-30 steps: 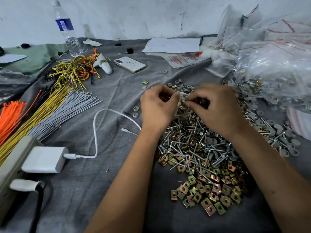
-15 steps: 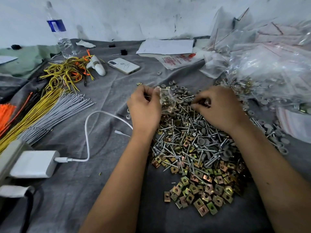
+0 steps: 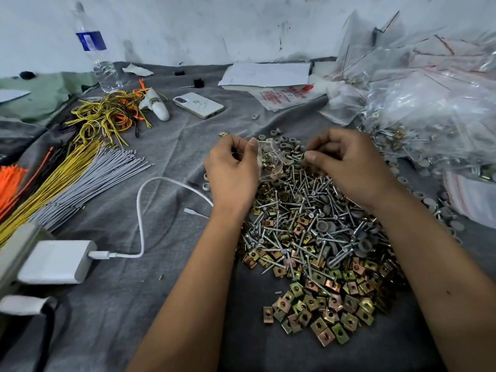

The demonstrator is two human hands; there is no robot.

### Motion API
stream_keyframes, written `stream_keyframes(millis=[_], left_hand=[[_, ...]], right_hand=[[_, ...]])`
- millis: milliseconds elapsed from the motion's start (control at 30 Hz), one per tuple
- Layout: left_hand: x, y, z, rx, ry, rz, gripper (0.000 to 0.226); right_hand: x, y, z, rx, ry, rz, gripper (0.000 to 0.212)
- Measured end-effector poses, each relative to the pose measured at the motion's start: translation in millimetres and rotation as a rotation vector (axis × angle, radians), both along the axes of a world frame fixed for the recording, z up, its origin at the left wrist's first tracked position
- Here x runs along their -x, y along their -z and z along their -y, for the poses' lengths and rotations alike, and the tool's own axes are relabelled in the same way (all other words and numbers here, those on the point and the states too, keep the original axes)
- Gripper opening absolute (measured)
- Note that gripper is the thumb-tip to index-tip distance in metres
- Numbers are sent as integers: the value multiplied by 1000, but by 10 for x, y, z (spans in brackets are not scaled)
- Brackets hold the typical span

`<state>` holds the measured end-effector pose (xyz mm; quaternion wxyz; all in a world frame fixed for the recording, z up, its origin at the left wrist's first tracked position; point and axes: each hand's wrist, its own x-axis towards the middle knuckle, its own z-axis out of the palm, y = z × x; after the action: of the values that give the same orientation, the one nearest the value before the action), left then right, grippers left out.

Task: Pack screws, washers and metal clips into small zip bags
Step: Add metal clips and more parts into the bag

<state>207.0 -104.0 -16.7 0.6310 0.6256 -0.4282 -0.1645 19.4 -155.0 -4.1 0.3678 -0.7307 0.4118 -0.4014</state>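
Observation:
My left hand pinches a small clear zip bag by its left edge and holds it just above the far side of the pile; a few brassy pieces show inside it. My right hand hovers to the bag's right with thumb and fingers pinched together over the screws; whatever they grip is hidden. Silver screws fill the middle of the pile. Square brass-coloured metal clips spread along its near side. Grey washers lie at its far edge.
A heap of filled clear bags rises at the right. On the grey cloth to the left lie a phone, a water bottle, a white charger with its cable, bundles of yellow and grey wires and orange ties. Papers rest by the wall.
My hands have separated. The left hand kept the zip bag and moved slightly left; the right hand let go of it and shifted right over the screws.

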Motion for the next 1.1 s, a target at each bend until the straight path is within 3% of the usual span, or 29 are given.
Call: stream_keyframes(millis=[67,467,567,667,733,1000,1100], left_hand=[[10,-5,-5,1,16,8,26],[-6,17,12,20,19,-16,23],[-4,17,11,19,20,-16,23],[3,21,14,18,24,-18,24],[4,25,19,19,28,-20,25],[12,19,19,15,40,-3,24],[16,16,25,16,54,1,25]], right_hand=[[5,-2,6,-20,-15,94,17],[72,45,75,68,160,76,5],[113,88,117,175,186,-188,6],[111,152,183,256,161,-637,28],[88,163,208,222,163,-740,34],[82,124,226,265,243,-700,15],[72,123,206,311,247,-582,15]])
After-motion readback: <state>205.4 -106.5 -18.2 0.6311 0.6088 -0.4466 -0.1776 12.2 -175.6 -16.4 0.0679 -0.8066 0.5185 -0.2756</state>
